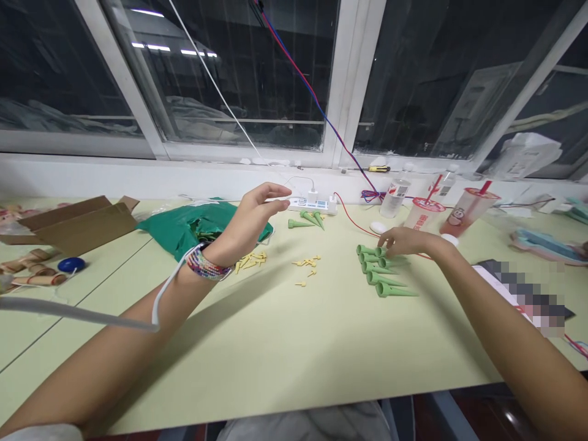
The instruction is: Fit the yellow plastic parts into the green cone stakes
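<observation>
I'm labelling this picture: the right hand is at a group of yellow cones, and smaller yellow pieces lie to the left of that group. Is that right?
Only the colour is off: the head view shows the right hand at a group of green cones, with the smaller yellow pieces to their left.

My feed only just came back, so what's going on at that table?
A person's right hand reaches down to the far end of a group of green cones; whether it grips one is unclear. The left hand is raised near the green bag, nothing visible in it. Small yellow pieces lie between the hands, with more green cones near the power strip.
</observation>
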Demonstrator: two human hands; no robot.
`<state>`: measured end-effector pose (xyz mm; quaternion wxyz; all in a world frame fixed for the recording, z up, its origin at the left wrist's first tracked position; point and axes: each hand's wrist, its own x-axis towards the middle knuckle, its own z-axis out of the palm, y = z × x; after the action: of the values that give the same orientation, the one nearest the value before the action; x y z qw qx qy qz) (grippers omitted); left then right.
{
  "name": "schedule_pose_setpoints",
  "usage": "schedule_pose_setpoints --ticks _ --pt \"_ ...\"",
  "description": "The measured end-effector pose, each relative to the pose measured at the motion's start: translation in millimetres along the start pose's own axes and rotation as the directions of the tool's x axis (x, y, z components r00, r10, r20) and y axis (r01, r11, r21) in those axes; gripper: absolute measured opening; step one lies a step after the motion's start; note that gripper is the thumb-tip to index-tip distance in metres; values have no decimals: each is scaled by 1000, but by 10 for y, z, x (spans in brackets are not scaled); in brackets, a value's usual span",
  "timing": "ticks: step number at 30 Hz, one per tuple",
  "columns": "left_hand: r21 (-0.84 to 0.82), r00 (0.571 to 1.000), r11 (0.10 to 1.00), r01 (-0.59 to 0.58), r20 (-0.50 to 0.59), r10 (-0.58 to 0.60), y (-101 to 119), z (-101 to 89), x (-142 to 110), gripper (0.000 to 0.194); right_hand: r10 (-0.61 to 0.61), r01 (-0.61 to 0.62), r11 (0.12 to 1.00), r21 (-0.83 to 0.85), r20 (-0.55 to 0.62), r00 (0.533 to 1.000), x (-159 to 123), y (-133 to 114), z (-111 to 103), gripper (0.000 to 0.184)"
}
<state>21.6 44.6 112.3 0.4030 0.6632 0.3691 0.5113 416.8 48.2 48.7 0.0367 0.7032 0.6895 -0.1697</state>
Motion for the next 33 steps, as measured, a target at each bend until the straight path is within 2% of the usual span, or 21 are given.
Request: schedule_pose_setpoints --ticks 3,5,8,10,12,13,15,17,19,20,24,28,29,31,33 --pt "18 1000 1000 -5 21 5 -27 -15 -2 21 -53 52 998 47 -1 999 -14 -24 63 35" --pt "30 999 1000 -6 32 5 -39 -27 -1 22 -96 97 995 34 -47 994 -24 -42 45 25" --pt "30 1000 1000 -4 29 3 -37 -28 -4 22 -140 160 984 73 -223 965 -57 -90 -30 17" --pt "40 1000 999 -7 26 6 -25 -12 -14 20 -153 229 957 176 -366 918 -108 -203 -80 17" --pt "81 999 997 -21 38 18 -8 10 -28 20 -166 355 880 315 -496 852 -178 -429 -116 22" --pt "103 998 994 -22 57 16 0 21 -36 22 -174 437 812 386 -555 814 -216 -584 -128 27" --pt "116 991 993 19 128 -34 14 32 -49 30 -211 605 600 523 -626 750 -279 -951 -144 42" --pt "100 970 991 93 214 -113 26 26 -56 38 -227 663 444 603 -640 734 -307 -1337 -153 53" --pt "78 953 987 138 261 -154 43 11 -60 44 -236 694 407 594 -666 708 -294 -1678 -156 48" --pt "67 953 988 141 260 -153 54 4 -61 46 -245 718 411 562 -691 680 -275 -1821 -153 43" --pt "9 986 995 97 136 -97 108 9 -71 48 -286 795 431 427 -771 569 -180 -2209 -110 29" --pt "-47 1000 999 14 1 -14 113 25 -52 47 -237 829 425 363 -840 488 -108 -2374 -28 26" --pt "-58 999 998 -7 -33 5 106 18 -37 45 -222 837 405 369 -848 481 -84 -2388 1 30" --pt "-76 991 995 -59 -122 50 91 -13 1 38 -208 846 331 418 -842 497 -10 -2390 81 37" --pt "-99 974 989 -113 -210 90 79 -56 45 33 -223 826 257 501 -801 555 97 -2377 200 35"
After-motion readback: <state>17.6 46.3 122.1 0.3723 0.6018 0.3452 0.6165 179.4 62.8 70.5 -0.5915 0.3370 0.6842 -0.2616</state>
